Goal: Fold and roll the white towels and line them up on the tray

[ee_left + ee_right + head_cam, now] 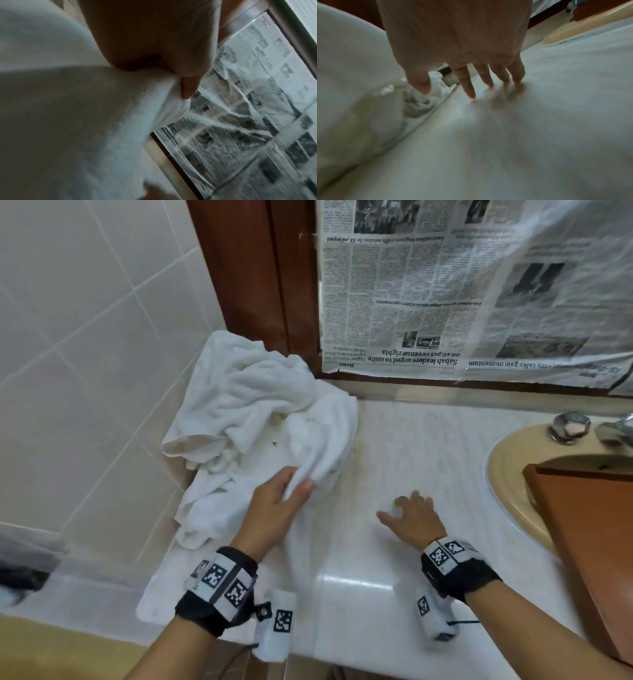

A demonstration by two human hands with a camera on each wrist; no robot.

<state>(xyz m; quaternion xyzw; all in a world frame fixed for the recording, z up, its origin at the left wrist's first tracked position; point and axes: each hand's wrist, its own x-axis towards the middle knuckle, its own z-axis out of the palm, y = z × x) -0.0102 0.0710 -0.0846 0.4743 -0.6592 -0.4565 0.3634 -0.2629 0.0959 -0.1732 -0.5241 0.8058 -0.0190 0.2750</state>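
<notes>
Left hand pinches a towel off the crumpled pile in the tabletop corner, likely to drag it out for folding. Right hand is spread flat on the bare tabletop, steadying. Brown tray waits over the sink.

the tray is cut off by the right edge of the head view, so its inside cannot be seen. the tap is also cropped there. in the pile of towels, how many lie tangled cannot be told. the left wrist view is blurred; the left hand hides its own fingers behind the cloth. in the right wrist view the right hand has smeared fingertips, so contact with the counter is unclear.
</notes>
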